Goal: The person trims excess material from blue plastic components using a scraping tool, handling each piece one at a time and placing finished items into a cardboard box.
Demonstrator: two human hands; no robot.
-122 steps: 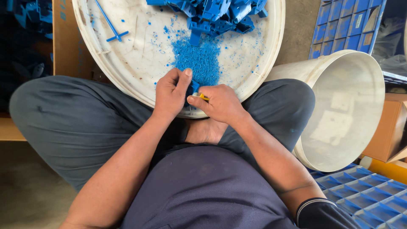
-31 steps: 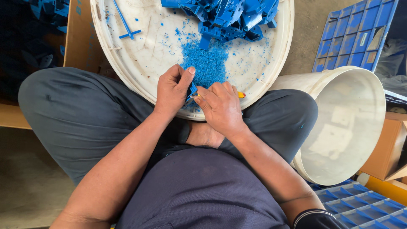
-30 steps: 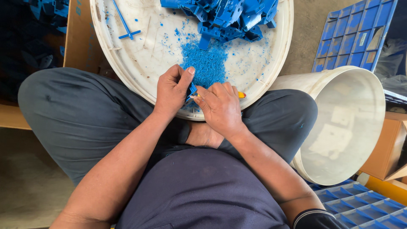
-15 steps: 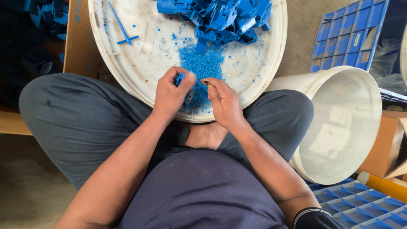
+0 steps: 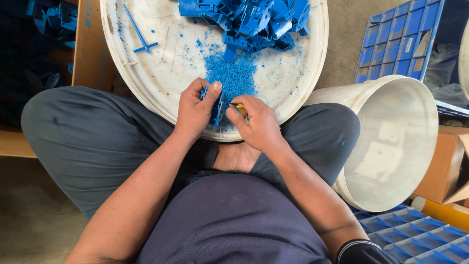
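Observation:
My left hand (image 5: 194,108) grips a small blue plastic part (image 5: 216,106) over the near rim of a round white lid (image 5: 146,73) that rests in front of my crossed legs. My right hand (image 5: 256,123) is closed around a small yellow-handled tool (image 5: 238,105), its tip against the blue part. A heap of fine blue shavings (image 5: 233,76) lies on the lid just beyond my hands. Farther back sits a pile of blue plastic parts (image 5: 254,19).
A thin blue cross-shaped sprue (image 5: 139,38) lies on the lid's left side. A white bucket (image 5: 391,142) lies tipped on its side to my right. Blue gridded crates stand at the upper right (image 5: 395,44) and lower right (image 5: 410,234). A cardboard box with blue parts (image 5: 49,29) is at left.
My hands have stayed at the lid's near rim, working the tool on the blue part; the left hand has turned the part slightly. The view has shifted a little.

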